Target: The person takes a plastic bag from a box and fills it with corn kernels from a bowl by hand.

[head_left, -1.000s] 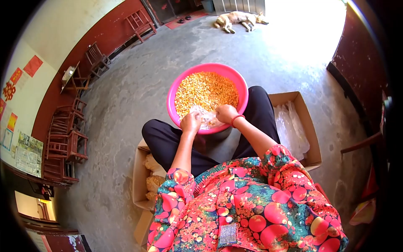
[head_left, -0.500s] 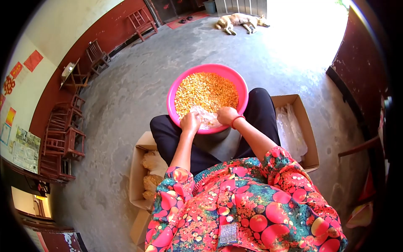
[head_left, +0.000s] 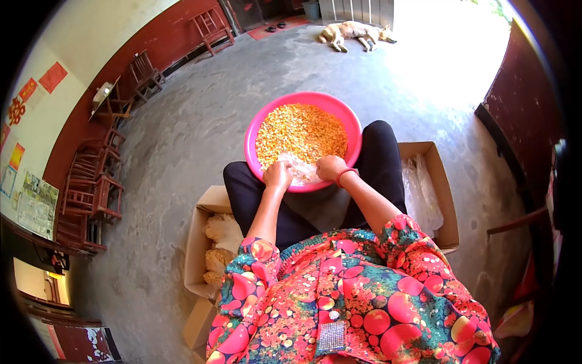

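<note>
A pink basin [head_left: 253, 124] full of loose yellow corn kernels [head_left: 303, 130] sits in front of me, close to my knees. Over its near rim my left hand [head_left: 277, 175] grips one side of a clear plastic bag [head_left: 302, 171], fingers closed. My right hand [head_left: 331, 168], with a red bead bracelet at the wrist, is closed on the bag's other side. The bag lies between the two hands, above the kernels nearest me. What is inside the bag is too small to make out.
On my left stands a cardboard box [head_left: 197, 255] with filled yellowish bags [head_left: 219, 262]; on my right, another box [head_left: 447, 206] holds clear plastic bags [head_left: 424, 194]. Wooden chairs [head_left: 91, 188] line the left wall. A dog [head_left: 354, 33] lies on the floor ahead.
The view has shifted slightly. Both hands stay on the plastic bag at the basin's near rim, with little visible movement.
</note>
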The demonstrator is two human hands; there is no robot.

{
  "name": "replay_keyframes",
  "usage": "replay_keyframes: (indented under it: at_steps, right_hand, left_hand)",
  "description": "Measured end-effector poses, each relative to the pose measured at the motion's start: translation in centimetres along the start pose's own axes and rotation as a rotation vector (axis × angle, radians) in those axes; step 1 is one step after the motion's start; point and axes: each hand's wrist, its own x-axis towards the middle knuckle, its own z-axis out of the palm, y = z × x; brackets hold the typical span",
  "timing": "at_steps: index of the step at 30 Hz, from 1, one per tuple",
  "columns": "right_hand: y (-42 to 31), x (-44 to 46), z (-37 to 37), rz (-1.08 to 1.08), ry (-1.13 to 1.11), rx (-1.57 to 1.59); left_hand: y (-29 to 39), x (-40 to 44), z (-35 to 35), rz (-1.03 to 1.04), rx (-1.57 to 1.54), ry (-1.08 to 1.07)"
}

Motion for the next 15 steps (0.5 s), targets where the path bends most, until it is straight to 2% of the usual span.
replay_keyframes:
  at_steps: [15]
  right_hand:
    - [-0.1, -0.7, 0.8, -0.008, -0.041, -0.07]
  left_hand:
    - [-0.1, -0.9, 0.2, 0.064, -0.047, -0.053]
